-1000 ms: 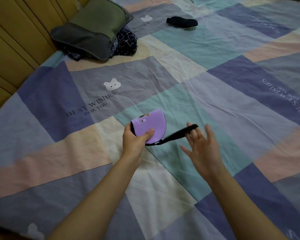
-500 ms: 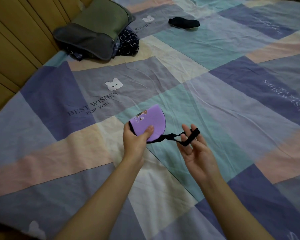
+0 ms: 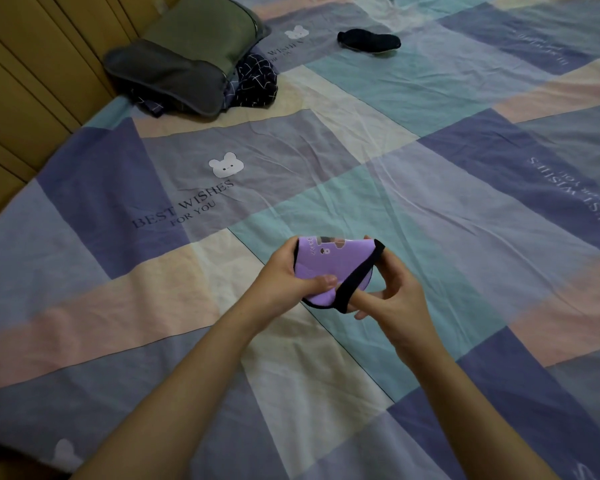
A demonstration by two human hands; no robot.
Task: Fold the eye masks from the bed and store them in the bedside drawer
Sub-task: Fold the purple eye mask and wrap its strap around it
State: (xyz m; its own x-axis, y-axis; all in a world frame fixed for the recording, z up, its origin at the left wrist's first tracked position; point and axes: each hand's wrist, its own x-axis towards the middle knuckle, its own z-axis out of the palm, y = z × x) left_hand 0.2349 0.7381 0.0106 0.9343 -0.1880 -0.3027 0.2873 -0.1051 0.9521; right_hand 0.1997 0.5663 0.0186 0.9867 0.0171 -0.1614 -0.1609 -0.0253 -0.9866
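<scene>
We're wrapping the black strap (image 3: pixel 355 277) round the folded purple eye mask (image 3: pixel 326 268); left hand (image 3: pixel 288 275) pinches it, right hand (image 3: pixel 392 289) fingers hook the strap; next, snug it tight.

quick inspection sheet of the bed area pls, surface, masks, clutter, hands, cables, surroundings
surface: patchwork bedsheet, wrinkled, bear prints
job's things: purple eye mask folded, black strap wrapped across it; dark eye mask lying far up the bed
clutter: green pillow over a checked dark cloth
grippers: left hand grips the purple mask; right hand holds the strap
cables: nothing seen
surroundings: wooden headboard at left; drawer not in view
</scene>
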